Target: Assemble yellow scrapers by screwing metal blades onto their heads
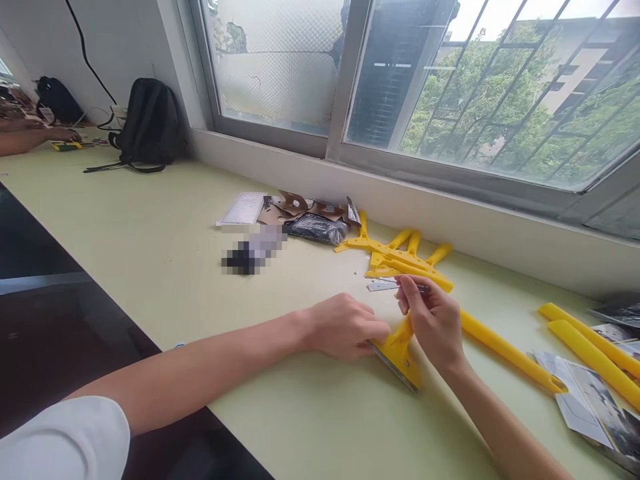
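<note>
The left hand point(345, 328) pinches one end of the yellow scraper head point(403, 357) over the table point(305, 407); the right hand point(436, 321) grasps a slim tool point(424, 289). The head looks light, stiff and smooth, probably best held by its neck, away from the metal edge. Beyond lie more yellow scraper parts point(400, 255).

A yellow scraper point(400, 350) in hand at the pale table point(165, 240)
The left hand point(345, 327) pinches one corner of its head; the right hand point(436, 321) holds a slim tool point(425, 289), perhaps a screwdriver. More yellow handles point(413, 243) lie beyond; a black backpack point(150, 123) stands by the wall point(120, 40).
</note>
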{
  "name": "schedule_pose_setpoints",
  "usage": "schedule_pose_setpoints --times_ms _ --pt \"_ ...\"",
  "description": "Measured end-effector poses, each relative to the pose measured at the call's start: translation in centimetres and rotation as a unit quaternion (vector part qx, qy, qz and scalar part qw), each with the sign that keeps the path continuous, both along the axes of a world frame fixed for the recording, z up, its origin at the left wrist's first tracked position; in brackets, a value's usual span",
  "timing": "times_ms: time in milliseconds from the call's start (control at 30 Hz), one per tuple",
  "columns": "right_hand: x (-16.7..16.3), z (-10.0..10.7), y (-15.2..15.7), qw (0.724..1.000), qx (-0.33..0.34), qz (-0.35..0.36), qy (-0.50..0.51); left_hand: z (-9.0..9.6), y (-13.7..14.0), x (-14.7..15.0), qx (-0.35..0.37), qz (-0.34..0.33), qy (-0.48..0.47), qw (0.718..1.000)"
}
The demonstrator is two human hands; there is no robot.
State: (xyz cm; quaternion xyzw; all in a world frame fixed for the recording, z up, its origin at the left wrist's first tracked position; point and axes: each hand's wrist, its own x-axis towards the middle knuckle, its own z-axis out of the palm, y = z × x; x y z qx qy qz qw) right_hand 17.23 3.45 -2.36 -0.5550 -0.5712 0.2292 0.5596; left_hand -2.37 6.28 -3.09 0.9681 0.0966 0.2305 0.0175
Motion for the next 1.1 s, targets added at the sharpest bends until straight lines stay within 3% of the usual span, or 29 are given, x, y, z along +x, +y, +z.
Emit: schedule_pose_setpoints --times_ms 233,400,533,667,1100 --pt "3.3 3.9 -3.1 0.990 -0.005 -0.045 0.130 0.3 -0.2 -0.2 -0.087 0.030 -0.017 0.996" --pt "5.1 2.5 -7.6 0.979 -0.058 -0.059 0.187 0.3 -0.3 0.0 -0.118 0.047 -0.032 0.991" --pt "4.8 0.5 -10.1 0.990 -0.080 -0.044 0.106 0.3 -0.4 0.0 -0.122 0.052 -0.038 0.990" --pt "3.7 0.7 -10.6 0.996 -0.077 -0.028 0.021 0.4 -0.5 0.0 -0.092 0.052 -0.030 0.994" --pt "3.1 1.3 -10.5 0.998 -0.069 0.003 -0.014 0.2 -0.4 0.0 -0.023 0.035 -0.015 0.999"
